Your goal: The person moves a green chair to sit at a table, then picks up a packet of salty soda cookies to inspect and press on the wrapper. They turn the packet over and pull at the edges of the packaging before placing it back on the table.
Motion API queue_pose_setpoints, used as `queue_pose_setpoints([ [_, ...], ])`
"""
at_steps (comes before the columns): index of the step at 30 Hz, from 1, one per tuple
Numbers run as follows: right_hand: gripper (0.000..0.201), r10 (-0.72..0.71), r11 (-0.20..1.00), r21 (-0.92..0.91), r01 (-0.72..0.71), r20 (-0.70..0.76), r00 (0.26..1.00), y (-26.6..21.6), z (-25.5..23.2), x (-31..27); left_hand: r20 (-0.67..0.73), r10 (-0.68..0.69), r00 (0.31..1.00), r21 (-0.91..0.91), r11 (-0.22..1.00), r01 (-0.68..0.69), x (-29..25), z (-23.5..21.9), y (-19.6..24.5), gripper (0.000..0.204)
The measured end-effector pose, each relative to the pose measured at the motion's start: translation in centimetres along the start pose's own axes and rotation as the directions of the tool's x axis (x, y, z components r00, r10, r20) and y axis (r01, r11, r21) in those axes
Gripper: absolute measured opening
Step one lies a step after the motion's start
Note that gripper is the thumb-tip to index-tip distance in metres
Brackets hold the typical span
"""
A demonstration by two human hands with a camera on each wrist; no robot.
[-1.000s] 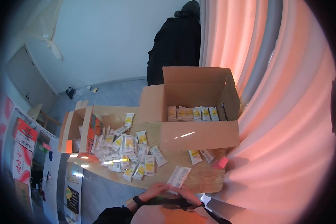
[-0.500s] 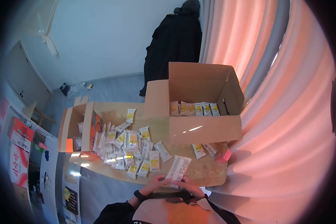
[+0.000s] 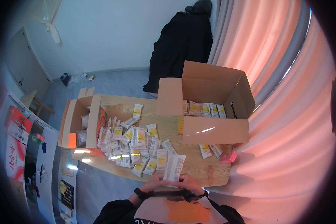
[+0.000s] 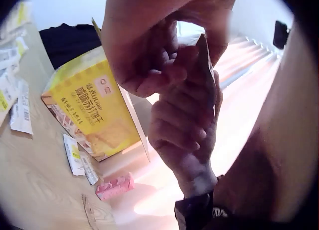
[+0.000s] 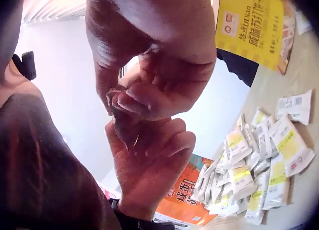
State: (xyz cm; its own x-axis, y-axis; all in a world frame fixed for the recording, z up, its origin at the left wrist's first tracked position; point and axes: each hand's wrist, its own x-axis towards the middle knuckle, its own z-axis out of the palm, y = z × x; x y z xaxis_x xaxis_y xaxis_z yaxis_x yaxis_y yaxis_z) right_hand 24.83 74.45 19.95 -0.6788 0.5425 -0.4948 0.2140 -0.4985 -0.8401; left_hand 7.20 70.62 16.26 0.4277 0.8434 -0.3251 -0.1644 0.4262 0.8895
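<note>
Both hands hold one white packet [image 3: 174,167] upright by its lower end, just past the table's near edge. The left hand [image 3: 155,183] pinches its lower left side, and the right hand [image 3: 189,183] its lower right side. In the left wrist view the packet [image 4: 205,65] shows edge-on between the hands, with curled fingers of the right hand [image 4: 179,122] close to the left hand [image 4: 159,45]. A heap of white and yellow packets [image 3: 139,138] lies on the table to the left of the held one.
A large open carton [image 3: 216,130] with a row of packets [image 3: 206,110] inside stands at the back right. At the left is a smaller open box [image 3: 95,123]. Two loose packets [image 3: 205,151] and a pink packet [image 3: 228,157] lie near the table's right end [image 3: 212,175].
The head view has shifted, so the table and boxes sit differently in it. The held packet now stands more upright and nearer the heap in view; both hands keep their grip on it.
</note>
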Motion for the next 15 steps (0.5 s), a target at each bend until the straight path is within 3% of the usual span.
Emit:
queue_pose_setpoints([
  [2,0.027,-0.039,0.998,0.039,0.041,-0.043,0.998,1.3,0.3,1.0,-0.043,-0.013,0.999,-0.036,0.999,0.011,-0.2,-1.1,-0.6,0.025],
  [4,0.030,-0.073,0.994,0.074,0.079,-0.085,0.994,3.8,-0.4,2.6,-0.218,0.004,0.976,0.186,0.982,0.038,0.1,-2.6,-1.9,0.024],
  [5,0.036,-0.090,0.996,-0.034,0.085,-0.187,0.978,5.8,-1.5,3.7,-0.217,-0.002,0.976,0.182,0.982,0.042,0.2,-3.6,-3.2,0.024],
  [6,0.042,-0.122,0.986,-0.145,0.083,-0.285,0.951,7.4,-2.3,4.4,-0.345,0.016,0.939,0.290,0.953,0.091,0.4,-4.9,-5.0,0.025],
  [7,0.042,-0.126,0.985,-0.149,0.085,-0.287,0.950,8.6,-2.7,4.6,-0.462,0.054,0.885,0.388,0.910,0.147,0.7,-6.0,-6.3,0.025],
  [8,0.048,-0.283,0.829,-0.559,-0.019,-0.449,0.847,9.8,-3.3,4.8,-0.457,0.068,0.887,0.394,0.909,0.133,1.0,-6.8,-7.1,0.025],
  [9,0.053,-0.483,0.527,-0.820,-0.221,-0.503,0.717,11.0,-4.0,5.1,-0.506,0.173,0.845,0.422,0.904,0.067,1.2,-7.3,-8.0,0.025],
  [10,0.053,-0.480,0.528,-0.819,-0.226,-0.507,0.716,12.5,-4.9,5.4,-0.550,0.265,0.792,0.449,0.893,0.013,1.1,-7.7,-8.9,0.025],
  [12,0.059,-0.491,0.498,-0.810,-0.310,-0.558,0.669,15.1,-6.5,6.5,-0.532,0.249,0.809,0.530,0.843,0.089,1.9,-8.8,-10.6,0.024],
  [14,0.058,-0.507,0.450,-0.838,-0.310,-0.525,0.683,15.5,-7.4,7.5,-0.484,0.385,0.786,0.676,0.735,0.056,3.6,-9.6,-13.2,0.022],
  [15,0.057,-0.525,0.399,-0.865,-0.304,-0.487,0.698,15.6,-7.7,7.7,-0.492,0.369,0.788,0.680,0.729,0.083,4.1,-9.9,-13.8,0.025],
])
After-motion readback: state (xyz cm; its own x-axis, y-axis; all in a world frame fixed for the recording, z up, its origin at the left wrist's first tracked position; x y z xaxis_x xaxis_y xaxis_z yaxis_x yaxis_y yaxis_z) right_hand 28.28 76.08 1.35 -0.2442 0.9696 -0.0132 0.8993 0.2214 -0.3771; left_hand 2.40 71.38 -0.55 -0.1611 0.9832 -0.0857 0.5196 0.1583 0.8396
